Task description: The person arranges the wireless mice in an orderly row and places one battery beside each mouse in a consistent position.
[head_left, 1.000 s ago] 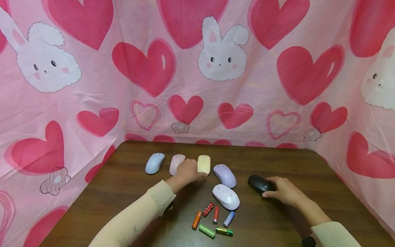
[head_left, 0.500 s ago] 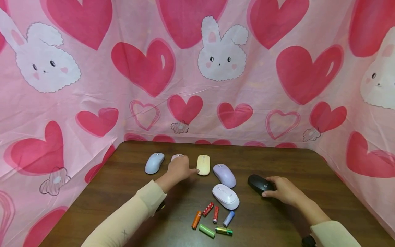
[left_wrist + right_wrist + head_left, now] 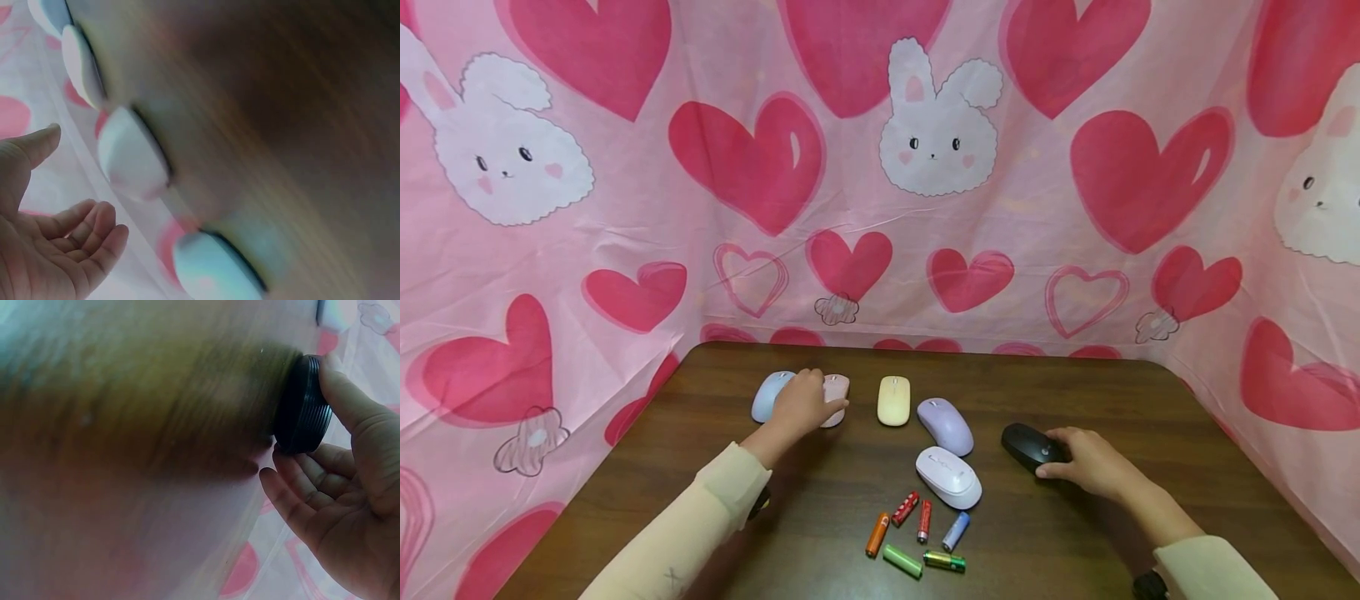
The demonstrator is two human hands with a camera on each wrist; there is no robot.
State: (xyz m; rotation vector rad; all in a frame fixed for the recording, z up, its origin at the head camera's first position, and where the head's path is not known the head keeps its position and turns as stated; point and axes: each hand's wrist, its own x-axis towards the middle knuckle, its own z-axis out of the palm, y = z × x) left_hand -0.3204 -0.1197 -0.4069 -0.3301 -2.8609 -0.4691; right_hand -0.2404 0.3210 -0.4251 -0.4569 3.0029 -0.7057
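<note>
My left hand (image 3: 799, 408) hovers between the light blue mouse (image 3: 766, 398) and the pink mouse (image 3: 838, 390), partly covering both in the head view. Nothing lies between its spread thumb and loosely bent fingers in the left wrist view, and the pink mouse (image 3: 132, 156) stands apart from them. On the right of the table, my right hand (image 3: 1093, 462) holds a black mouse (image 3: 1028, 446) by its near end. Thumb and fingers pinch its sides in the right wrist view, where the black mouse (image 3: 304, 406) shows its ridged edge.
A yellow mouse (image 3: 894, 402), a purple mouse (image 3: 945, 427) and a white mouse (image 3: 949, 478) lie mid-table. Several loose batteries are nearer, among them an orange battery (image 3: 877, 535) and a green battery (image 3: 902, 561). A pink heart-patterned cloth (image 3: 865, 208) surrounds the brown table (image 3: 715, 467).
My left hand has moved left, from beside the yellow mouse, across the pink mouse, to the light blue one. The right hand and the black mouse have stayed put.
</note>
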